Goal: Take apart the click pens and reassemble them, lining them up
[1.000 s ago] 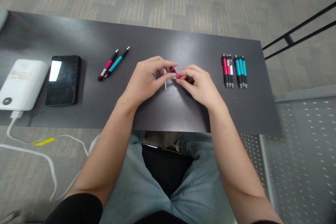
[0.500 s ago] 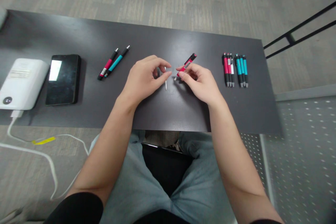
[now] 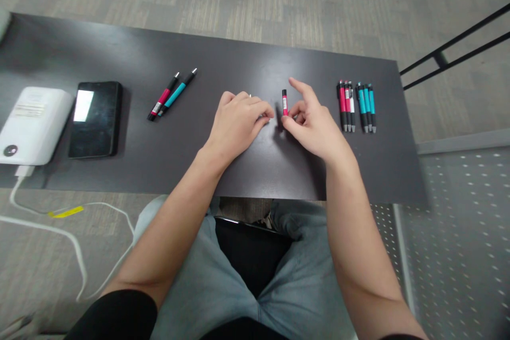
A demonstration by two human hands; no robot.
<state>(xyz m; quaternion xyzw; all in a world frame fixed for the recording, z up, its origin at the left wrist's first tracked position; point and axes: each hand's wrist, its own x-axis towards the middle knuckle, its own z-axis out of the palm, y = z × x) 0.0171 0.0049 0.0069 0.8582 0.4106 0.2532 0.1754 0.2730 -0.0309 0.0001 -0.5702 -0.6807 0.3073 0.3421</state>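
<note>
- Pen barrel (image 3: 284, 102), red and black: between the hands, its black end towards the table's (image 3: 266, 170) far edge.
- Right hand (image 3: 314, 125): thumb and curled fingers clamped on the barrel's near end (one finger stretched free).
- Left hand (image 3: 240, 122): thumb and fingertips together; whether they grip anything, I cannot tell.
- Blue pens (image 3: 366, 103): grouped near the right edge.
</note>
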